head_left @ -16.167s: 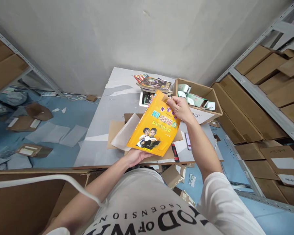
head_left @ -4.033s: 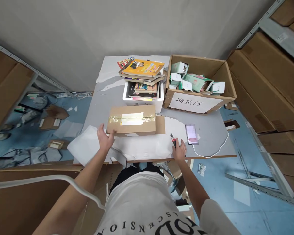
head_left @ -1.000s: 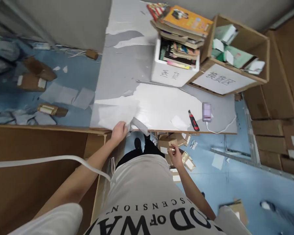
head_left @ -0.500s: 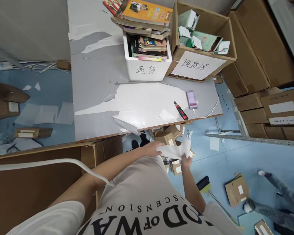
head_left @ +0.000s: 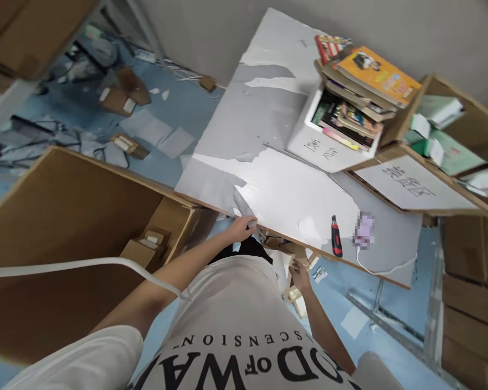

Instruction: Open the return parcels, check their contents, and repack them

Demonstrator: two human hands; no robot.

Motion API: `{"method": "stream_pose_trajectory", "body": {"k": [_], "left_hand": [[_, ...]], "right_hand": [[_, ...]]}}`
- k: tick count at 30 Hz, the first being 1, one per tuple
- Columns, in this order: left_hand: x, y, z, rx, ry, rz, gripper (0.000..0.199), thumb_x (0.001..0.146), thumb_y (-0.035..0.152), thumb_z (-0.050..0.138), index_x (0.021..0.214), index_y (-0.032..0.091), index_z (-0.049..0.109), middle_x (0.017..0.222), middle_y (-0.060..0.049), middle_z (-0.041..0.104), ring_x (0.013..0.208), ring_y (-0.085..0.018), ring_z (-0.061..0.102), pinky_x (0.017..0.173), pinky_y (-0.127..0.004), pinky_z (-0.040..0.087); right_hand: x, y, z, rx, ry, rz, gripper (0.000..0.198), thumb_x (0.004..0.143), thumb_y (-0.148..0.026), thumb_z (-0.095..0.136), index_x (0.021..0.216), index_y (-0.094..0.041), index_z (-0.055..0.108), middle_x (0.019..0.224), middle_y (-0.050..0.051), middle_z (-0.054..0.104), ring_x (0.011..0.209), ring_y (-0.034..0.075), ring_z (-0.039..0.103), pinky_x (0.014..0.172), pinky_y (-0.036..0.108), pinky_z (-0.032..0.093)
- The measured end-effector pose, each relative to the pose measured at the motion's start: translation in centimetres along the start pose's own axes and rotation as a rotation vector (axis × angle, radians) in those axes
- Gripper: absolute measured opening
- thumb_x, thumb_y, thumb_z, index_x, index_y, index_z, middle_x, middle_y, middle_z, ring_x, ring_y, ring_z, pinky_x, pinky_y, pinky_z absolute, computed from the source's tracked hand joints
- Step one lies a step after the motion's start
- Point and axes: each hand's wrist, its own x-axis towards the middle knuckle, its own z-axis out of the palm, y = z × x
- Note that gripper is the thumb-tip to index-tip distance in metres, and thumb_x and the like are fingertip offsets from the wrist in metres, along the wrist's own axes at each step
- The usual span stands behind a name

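My left hand [head_left: 241, 229] is at the table's front edge, its fingers closed at the lower end of a loose, curled flap of the grey-and-white table covering [head_left: 243, 201]. My right hand [head_left: 300, 276] hangs lower, in front of my shirt and below the table edge. Its fingers are curled in; whatever they hold, if anything, I cannot make out. A red and black utility knife [head_left: 336, 236] lies on the table, with a small blurred purple item [head_left: 364, 230] on a white cable to its right.
A white bin of books [head_left: 329, 154] and a carton of green boxes [head_left: 415, 184] stand on the table [head_left: 211, 168]. At my left is a large open cardboard box [head_left: 65, 227] with small cartons inside. Scraps and parcels litter the blue floor; stacked cartons [head_left: 463, 254] rise at right.
My view has turned left. The white strip that stretched between both hands no longer shows there. My left hand has moved to the loose covering at the table edge; the hands are farther apart.
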Motion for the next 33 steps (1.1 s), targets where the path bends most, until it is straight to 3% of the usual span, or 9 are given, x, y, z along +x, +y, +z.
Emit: {"method": "stream_pose_trajectory", "body": {"k": [4,9,12,15,19,24,26,29,33], "left_hand": [[-2.1,-3.5,-2.9,-0.093,0.264,-0.144,0.038,0.084,0.030,0.053,0.118,0.017,0.060,0.121,-0.009,0.064,0.111,-0.024,0.060,0.099,-0.035,0.045],[-7.9,-8.8,-4.5,-0.227,0.591,-0.384,0.037,0.085,0.034,0.052,0.118,0.019,0.059,0.119,-0.008,0.065,0.107,-0.023,0.061,0.094,-0.036,0.049],[-12.3,-11.7,-4.0,-0.313,0.718,-0.504,0.038,0.084,0.034,0.052,0.117,0.017,0.059,0.115,-0.008,0.067,0.104,-0.022,0.063,0.092,-0.036,0.050],[-16.8,-14.2,-3.3,-0.387,0.800,-0.560,0.038,0.083,0.034,0.053,0.115,0.015,0.059,0.111,-0.009,0.068,0.101,-0.021,0.065,0.091,-0.033,0.051],[-22.7,-17.7,-2.8,-0.395,0.869,-0.647,0.040,0.083,0.036,0.052,0.116,0.015,0.060,0.114,-0.009,0.067,0.104,-0.021,0.064,0.092,-0.034,0.051],[-30.5,-24.8,-1.7,-0.409,0.777,-0.740,0.044,0.081,0.039,0.055,0.119,0.016,0.060,0.121,-0.010,0.065,0.110,-0.024,0.062,0.097,-0.032,0.047],[-33.5,-28.3,-0.8,-0.443,0.729,-0.802,0.045,0.082,0.039,0.054,0.121,0.018,0.058,0.122,-0.009,0.065,0.108,-0.023,0.064,0.094,-0.030,0.048],[-37.0,-33.2,1.2,-0.499,0.609,-0.930,0.047,0.084,0.039,0.052,0.126,0.018,0.055,0.125,-0.010,0.063,0.109,-0.022,0.063,0.094,-0.029,0.048],[-39.1,-38.0,4.4,-0.565,0.431,-1.058,0.048,0.085,0.039,0.050,0.127,0.017,0.054,0.129,-0.011,0.061,0.115,-0.024,0.060,0.098,-0.031,0.045]], "right_hand": [[3.8,-11.4,3.1,-0.115,-0.413,-0.376,0.044,0.078,-0.040,0.060,0.116,-0.019,0.061,0.099,0.008,0.071,0.092,0.022,0.066,0.089,0.042,0.051],[4.7,-24.3,9.5,-0.178,-0.597,-0.728,0.043,0.086,-0.043,0.053,0.120,-0.018,0.058,0.107,0.011,0.070,0.099,0.021,0.065,0.091,0.040,0.050],[3.4,-29.4,14.5,-0.248,-0.709,-0.894,0.041,0.088,-0.042,0.051,0.119,-0.017,0.059,0.107,0.011,0.069,0.095,0.020,0.065,0.089,0.039,0.051],[0.4,-32.6,19.7,-0.399,-0.837,-1.086,0.038,0.089,-0.039,0.050,0.118,-0.017,0.060,0.104,0.009,0.069,0.090,0.019,0.065,0.086,0.037,0.051],[-5.3,-34.2,26.4,-0.652,-0.966,-1.351,0.035,0.091,-0.032,0.046,0.120,-0.017,0.060,0.107,0.008,0.067,0.094,0.020,0.064,0.089,0.036,0.049],[-10.3,-32.4,35.3,-1.154,-0.967,-1.543,0.036,0.089,-0.024,0.051,0.123,-0.018,0.059,0.113,0.012,0.065,0.100,0.025,0.063,0.091,0.038,0.046],[-10.9,-31.0,39.0,-1.323,-0.967,-1.472,0.038,0.088,-0.024,0.053,0.126,-0.018,0.057,0.117,0.013,0.064,0.102,0.025,0.063,0.091,0.037,0.046],[-10.3,-28.6,43.8,-1.542,-0.972,-1.217,0.039,0.090,-0.023,0.052,0.129,-0.016,0.055,0.121,0.013,0.064,0.110,0.023,0.061,0.095,0.034,0.044],[-8.3,-25.6,47.7,-1.748,-0.874,-0.958,0.035,0.087,-0.018,0.055,0.120,-0.009,0.061,0.114,0.017,0.067,0.107,0.024,0.063,0.094,0.034,0.045]]}}
